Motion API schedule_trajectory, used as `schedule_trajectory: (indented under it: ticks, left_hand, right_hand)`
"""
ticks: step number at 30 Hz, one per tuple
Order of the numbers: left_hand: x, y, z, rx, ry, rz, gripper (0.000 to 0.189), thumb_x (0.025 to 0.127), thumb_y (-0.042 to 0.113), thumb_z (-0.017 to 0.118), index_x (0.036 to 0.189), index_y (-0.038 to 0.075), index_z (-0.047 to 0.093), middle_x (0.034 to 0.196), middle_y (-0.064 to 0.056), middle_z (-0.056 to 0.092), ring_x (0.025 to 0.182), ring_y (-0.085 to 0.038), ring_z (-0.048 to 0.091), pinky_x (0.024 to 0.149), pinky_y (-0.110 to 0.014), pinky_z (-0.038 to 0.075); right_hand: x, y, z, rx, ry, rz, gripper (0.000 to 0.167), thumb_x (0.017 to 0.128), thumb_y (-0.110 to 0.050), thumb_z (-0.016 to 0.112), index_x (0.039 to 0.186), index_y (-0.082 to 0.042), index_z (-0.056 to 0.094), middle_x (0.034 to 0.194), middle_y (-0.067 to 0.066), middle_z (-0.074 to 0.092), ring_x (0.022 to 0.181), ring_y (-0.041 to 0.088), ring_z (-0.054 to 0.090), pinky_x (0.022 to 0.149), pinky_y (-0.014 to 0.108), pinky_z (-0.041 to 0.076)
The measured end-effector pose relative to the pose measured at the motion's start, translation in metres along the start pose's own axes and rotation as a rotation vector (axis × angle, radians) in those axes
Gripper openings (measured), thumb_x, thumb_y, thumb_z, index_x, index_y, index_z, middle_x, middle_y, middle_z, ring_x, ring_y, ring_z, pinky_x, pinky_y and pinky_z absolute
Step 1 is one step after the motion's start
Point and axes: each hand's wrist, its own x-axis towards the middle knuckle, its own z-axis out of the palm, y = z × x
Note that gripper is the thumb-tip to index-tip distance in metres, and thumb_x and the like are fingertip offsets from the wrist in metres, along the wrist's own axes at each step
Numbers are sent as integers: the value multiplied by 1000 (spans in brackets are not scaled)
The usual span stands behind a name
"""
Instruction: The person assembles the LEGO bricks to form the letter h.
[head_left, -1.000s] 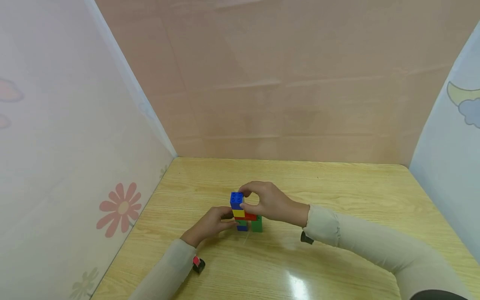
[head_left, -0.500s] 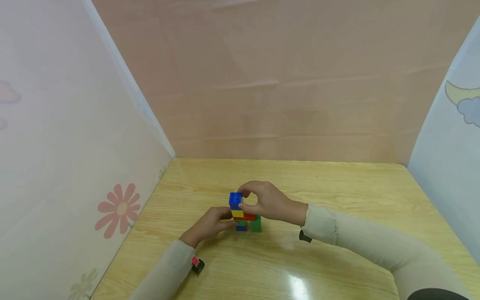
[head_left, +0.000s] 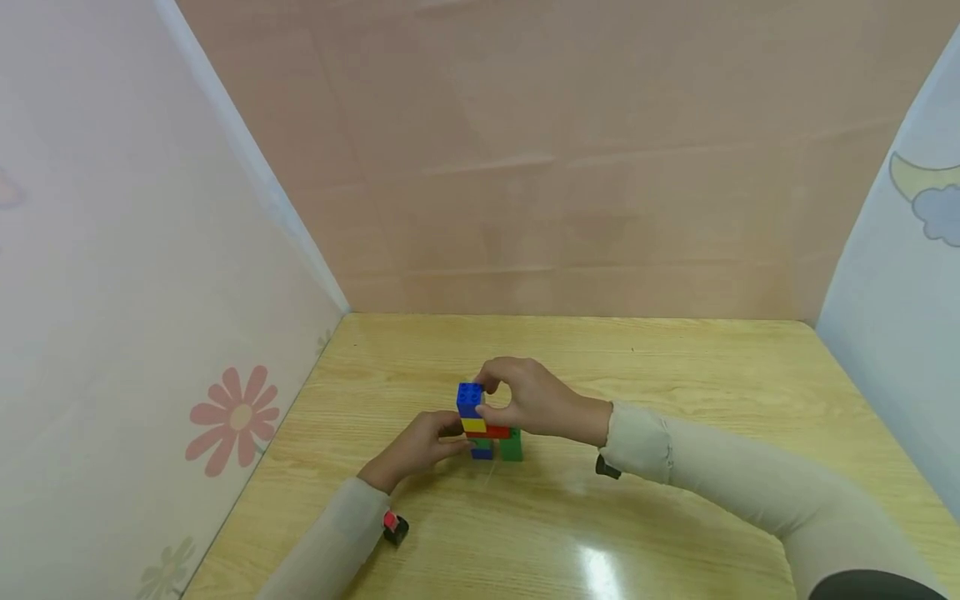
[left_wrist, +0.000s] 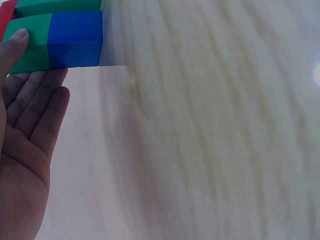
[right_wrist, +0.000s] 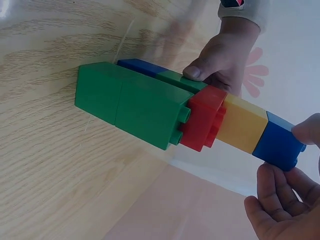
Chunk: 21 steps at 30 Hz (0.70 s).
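A small structure of toy building blocks stands upright on the table. My right hand [head_left: 540, 404] pinches the blue top block [right_wrist: 277, 142] between thumb and fingers. Under that block come a yellow block [right_wrist: 242, 122] and a red block [right_wrist: 202, 117] that bridges two legs. One leg is of green blocks [right_wrist: 130, 105]; the other has a green block [left_wrist: 35, 42] above a blue block [left_wrist: 75, 37]. With its thumb on the near face and fingers at the far side, my left hand [head_left: 412, 450] holds this second leg's green block. Some of its fingertips are hidden behind the block.
The wood-grain table [head_left: 675, 517] reaches back to a plain pinkish-brown wall [head_left: 555, 167]. A pale panel with a flower print [head_left: 240, 417] borders the left side. Another panel, with a moon print [head_left: 926, 175], borders the right.
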Motion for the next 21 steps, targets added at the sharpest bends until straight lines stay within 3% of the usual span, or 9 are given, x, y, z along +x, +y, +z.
schedule_trajectory:
  ticks: [11,17,21]
  left_hand:
    - [0,1,0,-31,7,11,24,93,27,68,116,21,67,115,7,68,109,-15,64,95,-35,51]
    - [-2,3,-1,-20,6,-5,25,94,29,67,117,21,66,115,7,68,108,-14,64,95,-34,51]
    - [-4,3,-2,-18,-2,-8,26,94,31,66,117,20,67,115,7,68,108,-14,64,95,-35,51]
  right_hand:
    - [2,1,2,-1,8,-21,21,84,-30,75,98,-20,64,91,-14,61,83,3,56,74,21,52]
    - [3,1,5,21,14,-33,20,84,-29,74,98,-19,64,91,-13,61,82,10,59,73,24,53]
    - [2,0,6,20,20,-31,21,84,-29,74,99,-18,64,91,-13,60,82,6,56,72,22,53]
